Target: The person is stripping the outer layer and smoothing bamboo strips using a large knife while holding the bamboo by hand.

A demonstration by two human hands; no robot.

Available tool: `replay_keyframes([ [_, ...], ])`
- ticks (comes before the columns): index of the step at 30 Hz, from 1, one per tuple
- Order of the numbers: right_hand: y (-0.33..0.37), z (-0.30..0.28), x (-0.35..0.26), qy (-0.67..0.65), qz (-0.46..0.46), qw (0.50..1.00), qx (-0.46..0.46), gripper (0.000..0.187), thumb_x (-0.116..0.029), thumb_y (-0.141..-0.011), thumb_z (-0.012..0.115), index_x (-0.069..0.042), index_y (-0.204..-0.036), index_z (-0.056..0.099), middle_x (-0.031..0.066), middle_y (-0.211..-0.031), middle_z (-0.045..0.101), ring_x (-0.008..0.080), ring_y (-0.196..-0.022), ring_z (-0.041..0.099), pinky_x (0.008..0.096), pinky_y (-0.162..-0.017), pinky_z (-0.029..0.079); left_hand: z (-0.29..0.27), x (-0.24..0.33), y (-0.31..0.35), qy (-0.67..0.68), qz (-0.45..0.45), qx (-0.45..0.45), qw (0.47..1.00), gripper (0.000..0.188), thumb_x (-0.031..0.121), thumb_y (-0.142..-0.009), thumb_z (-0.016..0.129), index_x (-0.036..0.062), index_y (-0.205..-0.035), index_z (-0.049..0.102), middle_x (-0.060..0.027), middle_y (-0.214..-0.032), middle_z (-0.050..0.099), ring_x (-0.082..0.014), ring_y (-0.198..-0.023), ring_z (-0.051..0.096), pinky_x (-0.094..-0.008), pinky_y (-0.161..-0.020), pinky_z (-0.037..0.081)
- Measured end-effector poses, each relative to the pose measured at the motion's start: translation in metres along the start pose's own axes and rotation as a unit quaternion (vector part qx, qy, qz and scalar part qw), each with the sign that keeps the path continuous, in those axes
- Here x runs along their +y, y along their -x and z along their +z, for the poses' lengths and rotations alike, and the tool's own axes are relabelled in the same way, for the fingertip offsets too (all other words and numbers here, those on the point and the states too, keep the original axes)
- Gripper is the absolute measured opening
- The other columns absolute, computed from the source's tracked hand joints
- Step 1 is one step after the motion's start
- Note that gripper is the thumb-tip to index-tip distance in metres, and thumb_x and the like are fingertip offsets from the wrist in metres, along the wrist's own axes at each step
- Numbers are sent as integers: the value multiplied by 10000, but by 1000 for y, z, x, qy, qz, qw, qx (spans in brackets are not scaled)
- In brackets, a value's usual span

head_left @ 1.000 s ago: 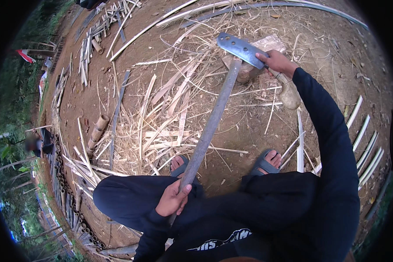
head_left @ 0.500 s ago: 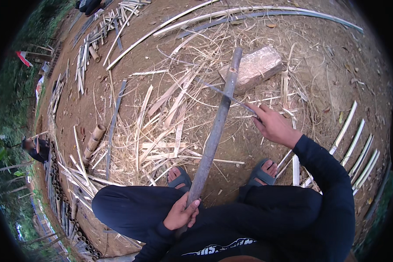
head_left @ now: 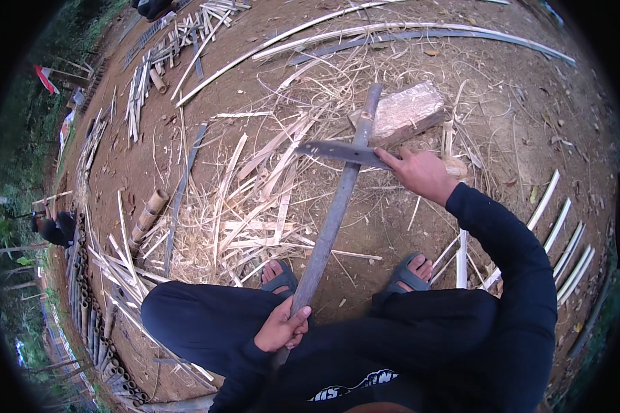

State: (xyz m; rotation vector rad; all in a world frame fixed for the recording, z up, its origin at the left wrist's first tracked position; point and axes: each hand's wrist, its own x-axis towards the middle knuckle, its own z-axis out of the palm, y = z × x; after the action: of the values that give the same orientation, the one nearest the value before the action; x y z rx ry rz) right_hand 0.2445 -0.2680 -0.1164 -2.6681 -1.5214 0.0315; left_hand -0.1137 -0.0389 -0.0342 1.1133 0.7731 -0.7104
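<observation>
A dark bamboo pole [head_left: 332, 219] runs from my lap up to a wooden block [head_left: 408, 113], where its far end leans against the block's left side. My left hand [head_left: 283, 329] is wrapped round the pole's near end at my thigh. In my right hand [head_left: 420, 173] is a machete [head_left: 343, 151], gripped by its pale wooden handle [head_left: 455, 166]. Its broad face shows, and the blade lies across the pole below the block, pointing left. I cannot tell whether the blade touches the bamboo. My index finger stretches along the blade's base.
Split bamboo strips [head_left: 275, 165] and curled shavings cover the ground left of the pole. A short bamboo piece [head_left: 149, 213] lies farther left. Several pale strips [head_left: 556, 241] lie at the right. Long strips [head_left: 406, 31] arc across the back. A person [head_left: 58, 228] sits at far left near stacked bamboo.
The machete has turned from edge-on to showing its broad face and now lies more level across the pole. My right hand has shifted slightly; my left hand keeps its hold.
</observation>
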Motion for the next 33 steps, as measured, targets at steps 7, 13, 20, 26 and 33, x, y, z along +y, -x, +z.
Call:
replay_keyframes([
  [7, -25, 18, 96, 30, 190, 981, 0, 380, -109, -949, 491, -55, -1324, 521, 169, -720, 652, 344, -659, 686, 467, -543, 538, 4, -3, 12, -95, 22, 62, 993, 212, 248, -1043, 518, 74, -1157, 476, -19, -648, 476, -91, -440, 446, -241, -411, 354],
  [13, 20, 7, -8, -40, 68, 997, -6, 555, -116, -935, 525, -136, -1478, 412, 168, -838, 596, 290, -596, 653, 418, -495, 536, 22, -15, 3, -328, 151, 168, 917, 228, 202, -1006, 561, 4, -1058, 460, -234, -654, 584, -421, -615, 627, -480, -544, 445],
  [20, 25, -26, -61, -14, -161, 987, -8, 642, -139, -936, 528, -238, -1539, 329, 139, -922, 580, 281, -678, 657, 399, -542, 543, 38, -24, 9, -447, 177, 241, 843, 195, 163, -992, 550, 10, -981, 430, -290, -660, 585, -497, -654, 597, -580, -566, 433],
  [26, 0, 8, 72, -42, 118, 992, -3, 537, -181, -938, 543, -190, -1463, 430, 150, -795, 608, 327, -615, 650, 468, -555, 527, 38, -30, 11, -468, 198, 251, 824, 188, 156, -980, 559, 19, -977, 431, -279, -628, 577, -488, -618, 596, -576, -541, 440],
  [33, -1, -8, -4, 40, -135, 990, 27, 544, -94, -947, 527, -174, -1474, 420, 154, -871, 605, 278, -634, 667, 403, -522, 556, 33, -33, 15, -476, 184, 263, 819, 192, 154, -968, 575, 20, -990, 439, -276, -631, 588, -480, -615, 603, -575, -539, 448],
])
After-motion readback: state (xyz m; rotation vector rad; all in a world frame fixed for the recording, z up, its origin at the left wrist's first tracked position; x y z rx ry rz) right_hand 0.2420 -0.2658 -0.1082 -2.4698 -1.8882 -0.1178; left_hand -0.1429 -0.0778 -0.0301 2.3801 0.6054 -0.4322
